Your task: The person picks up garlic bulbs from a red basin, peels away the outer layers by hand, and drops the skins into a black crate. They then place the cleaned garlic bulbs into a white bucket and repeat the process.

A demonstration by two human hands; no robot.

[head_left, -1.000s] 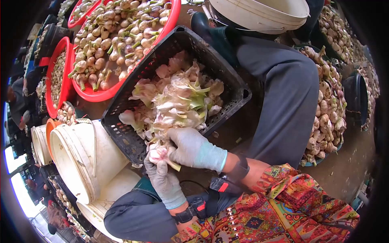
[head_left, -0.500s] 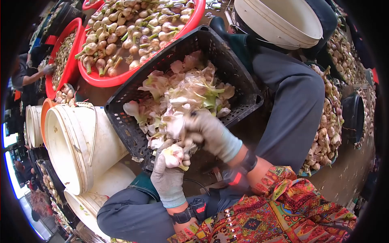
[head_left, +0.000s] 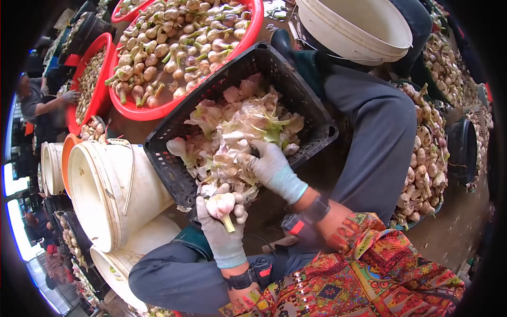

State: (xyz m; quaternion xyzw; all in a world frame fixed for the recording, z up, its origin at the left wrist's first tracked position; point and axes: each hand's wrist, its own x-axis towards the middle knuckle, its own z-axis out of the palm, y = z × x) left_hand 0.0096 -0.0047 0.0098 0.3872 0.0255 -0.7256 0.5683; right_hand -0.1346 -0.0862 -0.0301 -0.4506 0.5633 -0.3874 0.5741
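Observation:
My left hand (head_left: pixel 222 235), in a pale glove, cradles a white garlic bulb (head_left: pixel 220 205) with its cut stem pointing down toward my body. My right hand (head_left: pixel 269 166), gloved too, is up and to the right of the bulb, over the near part of a black plastic crate (head_left: pixel 311 95). Its fingers are curled against the skins; whether anything is between them is hidden. A heap of loose garlic skins (head_left: pixel 248 124) fills the middle of the crate.
A red tub (head_left: pixel 259 26) of garlic bulbs stands beyond the crate. White buckets (head_left: pixel 142 174) lie at the left, and another white bucket (head_left: pixel 364 47) is at the upper right. Garlic is piled (head_left: pixel 422 169) at the right. A co-worker's arm (head_left: pixel 50 105) reaches into another red tub.
My right hand has moved away from the bulb toward the skins. The bulb now sits with its stem toward me, its surface more visible. The view has shifted slightly.

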